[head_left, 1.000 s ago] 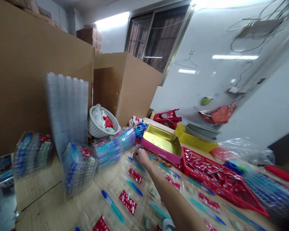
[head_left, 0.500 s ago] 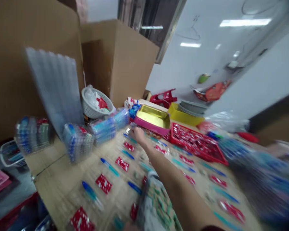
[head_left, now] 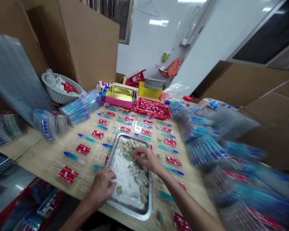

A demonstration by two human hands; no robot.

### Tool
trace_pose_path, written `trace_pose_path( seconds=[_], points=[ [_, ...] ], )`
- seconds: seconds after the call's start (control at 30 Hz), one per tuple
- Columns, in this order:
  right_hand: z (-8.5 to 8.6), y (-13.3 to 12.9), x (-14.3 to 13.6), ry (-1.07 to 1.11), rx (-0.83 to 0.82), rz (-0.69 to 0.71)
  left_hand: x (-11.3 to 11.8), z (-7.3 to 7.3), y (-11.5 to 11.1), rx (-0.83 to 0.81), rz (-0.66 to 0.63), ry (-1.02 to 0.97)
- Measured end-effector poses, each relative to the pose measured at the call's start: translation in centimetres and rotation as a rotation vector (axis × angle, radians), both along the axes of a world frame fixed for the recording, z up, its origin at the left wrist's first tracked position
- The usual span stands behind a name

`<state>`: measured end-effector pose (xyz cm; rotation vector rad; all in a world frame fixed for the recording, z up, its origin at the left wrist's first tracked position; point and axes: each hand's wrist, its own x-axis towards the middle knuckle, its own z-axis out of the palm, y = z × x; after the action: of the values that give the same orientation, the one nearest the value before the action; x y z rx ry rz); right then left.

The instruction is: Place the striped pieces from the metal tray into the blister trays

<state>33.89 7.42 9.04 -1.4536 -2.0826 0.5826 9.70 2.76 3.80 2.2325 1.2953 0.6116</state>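
Green-and-tan blocks (head_left: 128,148) are lying in a metal tray (head_left: 150,199), its raised rim apparently keeping them together; the right hand (head_left: 146,158) is holding curled fingers at the pile; the left hand (head_left: 101,187) is lying by the left rim, perhaps steadying it; whether either is grasping anything, I cannot tell; around, dotted red sachets (head_left: 83,149) and pens (head_left: 86,138) are lying in rows on the worktop (head_left: 48,160)

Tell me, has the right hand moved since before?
Yes. The right hand moved away from the pink box, back toward the person, over the metal tray.
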Motion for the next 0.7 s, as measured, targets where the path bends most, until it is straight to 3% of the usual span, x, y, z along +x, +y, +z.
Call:
trace_pose_path(
  seconds=[0.13, 0.33, 0.47, 0.7],
  points=[
    [-2.0, -4.3, 0.4, -0.088, 0.0, 0.028, 1.1, -0.4, -1.2, 0.061, -0.04, 0.099],
    [-2.6, -4.9, -2.1, -0.419, 0.132, 0.062, 2.3, 1.4, -1.8, -0.025, -0.054, 0.242],
    [-2.8, -5.1, -2.1, -0.239, 0.084, 0.008, 2.3, 1.5, -1.8, -0.039, -0.065, 0.217],
    [-2.1, -5.9, 0.9, -0.019, -0.077, -0.032, 2.1, 1.7, -1.4, -0.092, -0.075, 0.157]
  ],
)
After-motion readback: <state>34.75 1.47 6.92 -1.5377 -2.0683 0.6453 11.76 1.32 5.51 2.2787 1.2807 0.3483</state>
